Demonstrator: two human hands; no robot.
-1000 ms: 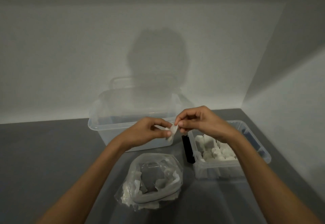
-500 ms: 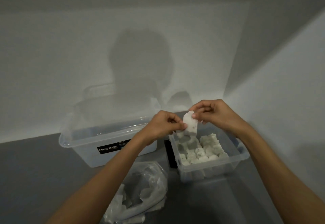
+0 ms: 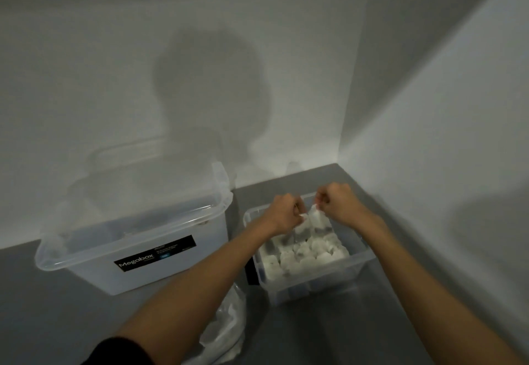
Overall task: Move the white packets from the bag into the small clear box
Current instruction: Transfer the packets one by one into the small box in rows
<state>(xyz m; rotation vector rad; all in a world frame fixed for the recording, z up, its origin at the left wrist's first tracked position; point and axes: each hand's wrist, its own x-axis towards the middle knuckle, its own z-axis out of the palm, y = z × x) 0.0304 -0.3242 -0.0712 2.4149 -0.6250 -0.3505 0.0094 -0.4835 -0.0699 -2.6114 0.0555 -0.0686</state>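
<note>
Packet (image 3: 314, 218) pinched by left hand (image 3: 283, 215) and right hand (image 3: 337, 204) over small clear box (image 3: 329, 283); uneven release risks overshoot.

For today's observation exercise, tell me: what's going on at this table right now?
A person pinches one white packet between the left hand and right hand, just above the small clear box, which already holds many packets. The plastic bag lies nearer the person, partly hidden by the left forearm. A larger Megabox tub stands left of the box.
</note>
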